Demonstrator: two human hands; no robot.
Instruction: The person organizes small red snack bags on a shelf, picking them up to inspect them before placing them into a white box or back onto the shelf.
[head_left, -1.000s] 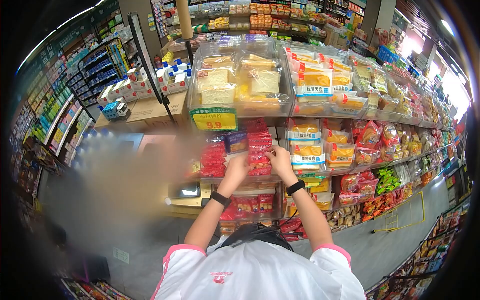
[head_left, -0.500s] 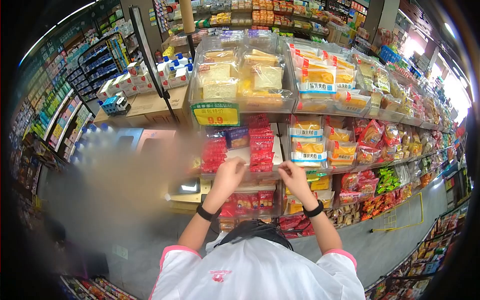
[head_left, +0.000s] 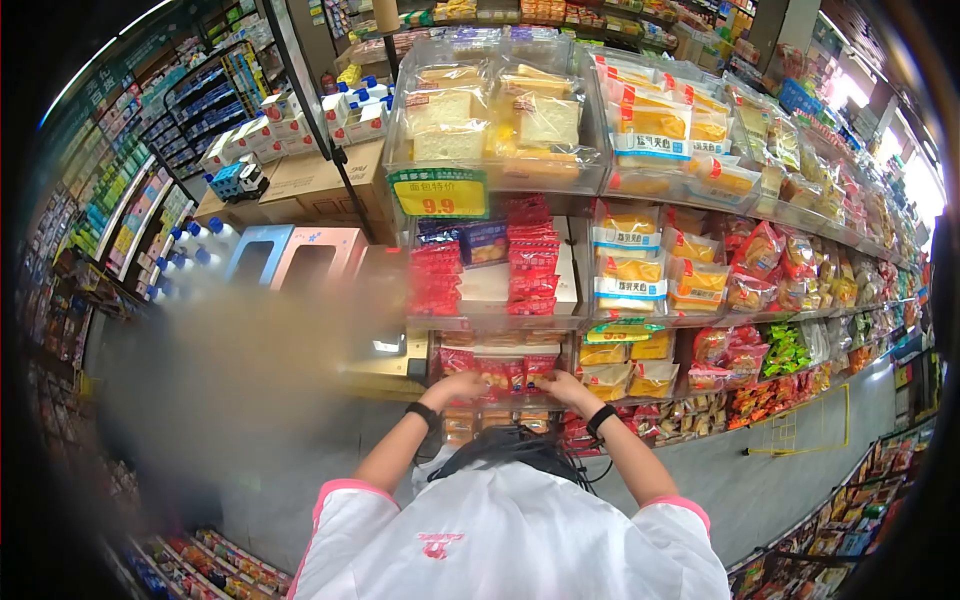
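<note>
Both hands are at a lower clear bin with small red snack packets, at either side of the row. My left hand is at the left of these packets, its fingertips partly lost against them. At the right end, my right hand has bent fingers touching or very near a red packet; whether it grips one cannot be made out. On the shelf above stand two stacks of red packets, a left stack and a right stack, with dark blue packets between them at the back.
Bagged sliced bread fills the top bin, with a yellow-green price sign below. Packaged cream bread lies to the right. A large blur covers the left side. Cartons and a yellow metal frame stand farther out.
Both hands have moved down from in front of the middle shelf to the lower bin of red packets. The view has shifted slightly, so the shelves sit a little farther right.
</note>
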